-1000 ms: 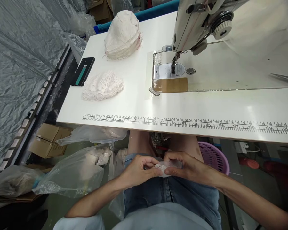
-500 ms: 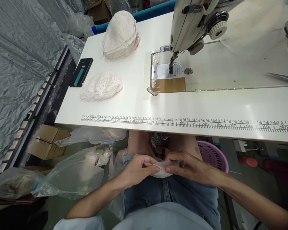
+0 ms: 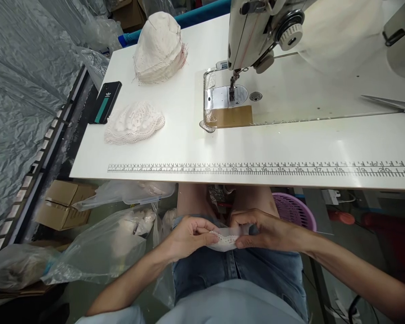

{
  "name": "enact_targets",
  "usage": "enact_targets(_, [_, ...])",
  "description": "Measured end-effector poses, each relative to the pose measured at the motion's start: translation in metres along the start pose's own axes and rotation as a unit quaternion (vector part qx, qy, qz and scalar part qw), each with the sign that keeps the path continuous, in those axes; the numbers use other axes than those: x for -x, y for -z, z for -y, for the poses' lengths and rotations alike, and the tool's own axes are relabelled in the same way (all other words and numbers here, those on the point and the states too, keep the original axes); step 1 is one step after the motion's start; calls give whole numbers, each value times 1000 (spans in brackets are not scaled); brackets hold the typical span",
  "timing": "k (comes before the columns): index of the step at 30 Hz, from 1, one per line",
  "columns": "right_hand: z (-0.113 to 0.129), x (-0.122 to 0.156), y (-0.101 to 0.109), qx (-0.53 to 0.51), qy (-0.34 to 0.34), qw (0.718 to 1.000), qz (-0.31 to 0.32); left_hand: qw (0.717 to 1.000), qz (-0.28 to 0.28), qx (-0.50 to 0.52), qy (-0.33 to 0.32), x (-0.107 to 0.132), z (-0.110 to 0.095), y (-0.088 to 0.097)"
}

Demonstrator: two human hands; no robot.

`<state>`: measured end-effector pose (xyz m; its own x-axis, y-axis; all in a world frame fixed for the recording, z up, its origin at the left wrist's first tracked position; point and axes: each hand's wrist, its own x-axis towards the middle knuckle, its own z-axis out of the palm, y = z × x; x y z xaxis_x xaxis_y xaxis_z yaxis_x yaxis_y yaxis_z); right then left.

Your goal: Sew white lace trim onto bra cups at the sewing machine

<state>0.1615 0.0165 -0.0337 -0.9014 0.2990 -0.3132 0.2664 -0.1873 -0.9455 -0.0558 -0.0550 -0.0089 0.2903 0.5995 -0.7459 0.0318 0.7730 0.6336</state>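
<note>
At the left, an open cardboard box (image 3: pixel 65 204) sits below the white table (image 3: pixel 185 130), with a clear plastic bag (image 3: pixel 97 247) just beside it. On the tabletop, a black phone (image 3: pixel 105 102) with 1 green stripe lies by the table's left edge, and a folded white lace piece (image 3: pixel 135 122) lies near it; behind that stands a cream, cup-shaped bundle of cloth (image 3: pixel 160 47) with loose threads at its right side. Over the lap, short of the table's front edge, the left hand (image 3: pixel 188 236) pinches the left end of a small white lace-edged cloth (image 3: pixel 224 243), thumb on top and fingers curled behind. The right hand (image 3: pixel 268 230) holds the other end, its thumb pressed to the cloth and its index finger at the sheer upper part; the remaining fingertips are hidden. For neat handling, both thumbs would best keep a light, even pinch, so that the lace edge lies flat between the 2 hands without stretching or puckering, and any shift of grip is safest made with 1 hand at a time. Above, the sewing machine's presser foot (image 3: pixel 232 92) has no cloth visible under it. Farther right are a purple basket (image 3: pixel 295 211) below the table and metal scissors (image 3: pixel 391 104) on top.
</note>
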Motion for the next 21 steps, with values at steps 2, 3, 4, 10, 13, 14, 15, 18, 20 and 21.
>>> enact_targets(2, [-1, 0, 0, -15, 4, 1000, 3, 1000, 0, -3, 0, 0, 0, 1])
enact_targets(3, [-1, 0, 0, -18, 4, 1000, 3, 1000, -1, -6, 1, 1, 0, 1])
enact_targets(4, [-1, -1, -1, -18, 4, 1000, 3, 1000, -1, -9, 2, 1, 0, 1])
enact_targets(10, [2, 0, -2, 29, -9, 1000, 2, 1000, 2, -28, 5, 0, -1, 1])
enact_targets(13, [3, 1, -2, 47, -15, 999, 4, 999, -2, -37, 3, -1, -1, 1])
enact_targets(14, [4, 1, -2, 48, -18, 999, 4, 999, -4, -40, 1, -1, -1, 1])
enact_targets(15, [4, 1, -2, 48, -21, 999, 3, 999, -6, -42, -2, -2, -2, 2])
enact_targets(18, [5, 0, -2, 41, -22, 999, 6, 998, -13, -57, -11, -2, -2, 3])
enact_targets(20, [6, -1, -1, 22, -11, 1000, 17, 997, -17, -71, -17, -1, -3, 3])
enact_targets(21, [7, -2, 0, 12, -5, 1000, 21, 997, -18, -79, -19, -1, -4, 3])
